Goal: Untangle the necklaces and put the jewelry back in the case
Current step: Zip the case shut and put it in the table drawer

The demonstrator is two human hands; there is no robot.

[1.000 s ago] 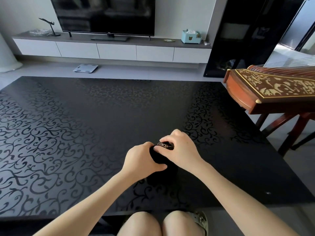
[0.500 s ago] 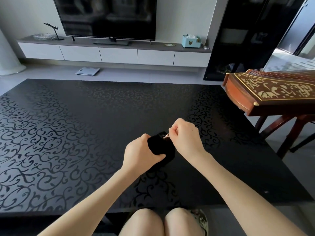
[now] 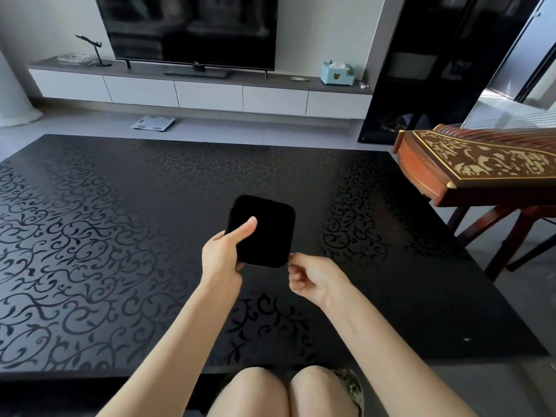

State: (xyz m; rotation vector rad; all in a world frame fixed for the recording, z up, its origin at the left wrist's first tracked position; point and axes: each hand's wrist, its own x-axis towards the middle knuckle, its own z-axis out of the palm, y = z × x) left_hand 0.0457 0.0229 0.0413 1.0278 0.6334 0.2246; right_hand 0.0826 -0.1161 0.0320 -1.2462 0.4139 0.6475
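Left hand (image 3: 221,257), right hand (image 3: 313,278) and forearms (image 3: 180,341) are bare; a patterned slipper (image 3: 350,386) shows below.

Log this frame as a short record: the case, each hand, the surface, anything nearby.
case: black case, square with rounded corners, looks closed, held over the table
left hand: left hand grips the case's near left edge, thumb lying on its top face
right hand: right hand pinches a small metal piece at the case's near right corner; what it is cannot be told
surface: table, black, glossy, scroll pattern
nearby: wooden zither on a stand, to the right of the table
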